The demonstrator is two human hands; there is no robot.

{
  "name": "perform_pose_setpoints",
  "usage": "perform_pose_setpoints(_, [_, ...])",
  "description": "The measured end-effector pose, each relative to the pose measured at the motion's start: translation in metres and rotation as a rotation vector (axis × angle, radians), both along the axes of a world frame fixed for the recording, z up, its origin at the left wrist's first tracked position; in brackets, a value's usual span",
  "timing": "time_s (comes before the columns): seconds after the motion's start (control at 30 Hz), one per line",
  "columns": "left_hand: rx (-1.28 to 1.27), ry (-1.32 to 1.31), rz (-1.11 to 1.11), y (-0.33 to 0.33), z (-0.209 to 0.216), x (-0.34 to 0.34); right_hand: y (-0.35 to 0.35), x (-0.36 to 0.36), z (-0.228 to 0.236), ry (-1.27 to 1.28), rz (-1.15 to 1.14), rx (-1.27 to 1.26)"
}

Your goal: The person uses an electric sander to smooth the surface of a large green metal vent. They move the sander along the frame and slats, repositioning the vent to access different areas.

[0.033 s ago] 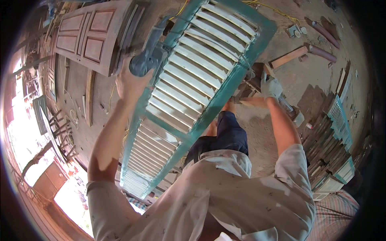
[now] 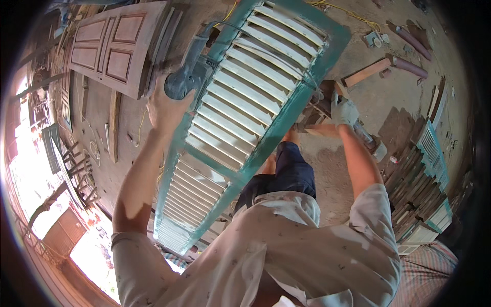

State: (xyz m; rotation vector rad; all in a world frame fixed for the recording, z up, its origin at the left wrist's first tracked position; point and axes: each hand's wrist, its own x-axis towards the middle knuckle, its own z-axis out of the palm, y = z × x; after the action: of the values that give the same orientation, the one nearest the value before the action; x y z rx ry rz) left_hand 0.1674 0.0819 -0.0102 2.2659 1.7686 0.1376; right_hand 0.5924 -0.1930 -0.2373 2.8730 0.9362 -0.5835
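Note:
A long green louvred shutter (image 2: 232,176) with pale slats slants across the middle, in front of my legs. My left hand (image 2: 171,105), bare, is wrapped round the rounded front of a dark grey corded power tool (image 2: 192,64), which looks like a sander. The tool lies against the shutter's left frame edge, and its cord trails over the upper slats. Beyond the shutter's right edge, my right hand (image 2: 346,110) wears a whitish glove. Its fingers look curled beside dark brown pieces; what they hold is too unclear to name.
Panelled wooden doors (image 2: 110,46) lean at the upper left. Stacked slats and shutter parts (image 2: 417,189) lie at the right. Purple-brown rolls (image 2: 411,43) and a yellow cord (image 2: 353,15) are on the dirt floor, upper right. A striped cloth (image 2: 427,273) covers something at the lower right.

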Motion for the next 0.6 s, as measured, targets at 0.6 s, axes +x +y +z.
perform_pose_setpoints(0.6, [0.109,0.003,-0.137,0.133,-0.017,0.187,0.01,0.0,0.02,0.129,-0.012,0.097])
